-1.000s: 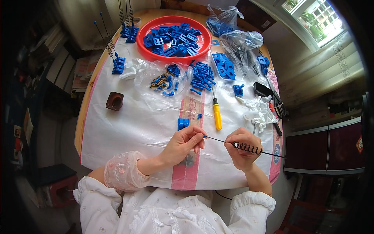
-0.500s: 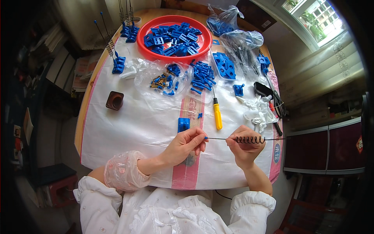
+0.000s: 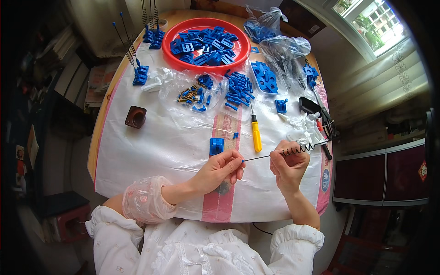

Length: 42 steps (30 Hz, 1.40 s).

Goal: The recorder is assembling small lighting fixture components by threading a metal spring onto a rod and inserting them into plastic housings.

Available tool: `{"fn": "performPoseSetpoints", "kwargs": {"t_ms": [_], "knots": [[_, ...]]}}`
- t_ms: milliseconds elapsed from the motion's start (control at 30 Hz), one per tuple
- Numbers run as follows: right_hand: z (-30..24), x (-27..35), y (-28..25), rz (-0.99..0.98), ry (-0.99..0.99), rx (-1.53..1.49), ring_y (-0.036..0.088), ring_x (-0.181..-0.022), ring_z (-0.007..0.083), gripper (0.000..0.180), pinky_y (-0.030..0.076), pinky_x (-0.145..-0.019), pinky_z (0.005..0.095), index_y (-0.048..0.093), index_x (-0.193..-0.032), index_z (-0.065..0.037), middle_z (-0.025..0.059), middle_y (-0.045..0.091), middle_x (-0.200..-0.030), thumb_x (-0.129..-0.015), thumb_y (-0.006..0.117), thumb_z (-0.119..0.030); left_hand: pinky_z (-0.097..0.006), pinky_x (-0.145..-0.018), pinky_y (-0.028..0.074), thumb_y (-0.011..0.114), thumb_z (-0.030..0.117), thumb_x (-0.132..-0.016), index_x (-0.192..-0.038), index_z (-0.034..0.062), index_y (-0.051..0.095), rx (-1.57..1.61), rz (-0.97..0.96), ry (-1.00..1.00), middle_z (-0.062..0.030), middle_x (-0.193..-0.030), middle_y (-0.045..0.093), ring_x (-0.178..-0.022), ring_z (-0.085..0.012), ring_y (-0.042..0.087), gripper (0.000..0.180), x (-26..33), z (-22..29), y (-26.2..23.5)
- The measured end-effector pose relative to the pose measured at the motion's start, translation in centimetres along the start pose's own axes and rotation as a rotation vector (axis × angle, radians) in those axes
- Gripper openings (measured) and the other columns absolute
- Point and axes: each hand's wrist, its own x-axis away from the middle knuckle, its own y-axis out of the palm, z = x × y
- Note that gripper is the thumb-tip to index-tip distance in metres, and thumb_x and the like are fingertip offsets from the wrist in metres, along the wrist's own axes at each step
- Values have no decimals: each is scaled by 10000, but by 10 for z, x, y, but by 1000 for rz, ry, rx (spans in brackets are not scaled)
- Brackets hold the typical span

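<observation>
A black coiled spring wire (image 3: 261, 157) stretches between my two hands, low over the covered table. My left hand (image 3: 217, 170) pinches its left end, where a small blue tip (image 3: 243, 161) shows at the fingertips. My right hand (image 3: 289, 173) is closed on the wire beside its coil, and the straight far end slants up to the right. Just beyond my left hand lies a blue plastic bracket (image 3: 217, 146), with tiny blue bits (image 3: 236, 135) beside it. Farther off, a yellow-handled screwdriver (image 3: 256, 137) points away from me.
At the back stands a red basin (image 3: 169, 57) of blue parts. Nearer are screws (image 3: 189, 95), blue pegs (image 3: 239, 87) and a clear tray (image 3: 280, 91). Assembled spring pieces (image 3: 140, 75) stand at left; a brown cup (image 3: 136, 117) is below. Scissors (image 3: 327, 121) lie right.
My right hand has risen slightly and tilted, so the wire's right end now slants upward instead of lying level. My left hand has hardly moved.
</observation>
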Motion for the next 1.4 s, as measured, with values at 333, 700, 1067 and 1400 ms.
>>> {"fn": "performPoseSetpoints", "kwargs": {"t_ms": [333,700,1067,1400], "knots": [[0,4,1,-76,-179,184,547,-625,102,193,416,-551,236,611,-766,-5,61,627,-717,-752,733,145,-210,-660,465,421,245,-1063,-1008,56,534,22,-57,-91,-18,-820,568,-689,-61,538,226,0,-3,-2],[2,6,3,-109,-349,363,538,-569,92,200,376,-492,222,616,-753,-4,62,619,-672,-725,788,94,-196,-648,464,417,243,-1062,-1073,56,514,-97,-65,-84,-26,-863,590,-738,-55,559,211,1,-3,0],[0,7,7,-173,-420,485,515,-505,79,233,341,-451,222,593,-738,-18,62,599,-631,-702,803,77,-200,-649,456,409,225,-1061,-1105,49,502,-204,-41,-67,-24,-842,592,-716,-56,549,203,3,-1,3],[3,10,9,-269,-400,504,532,-538,96,231,372,-479,222,594,-745,-1,86,613,-657,-692,782,121,-190,-594,436,429,191,-1047,-1087,41,499,-238,-12,-46,-10,-806,580,-649,-39,522,170,2,-1,5]]}}
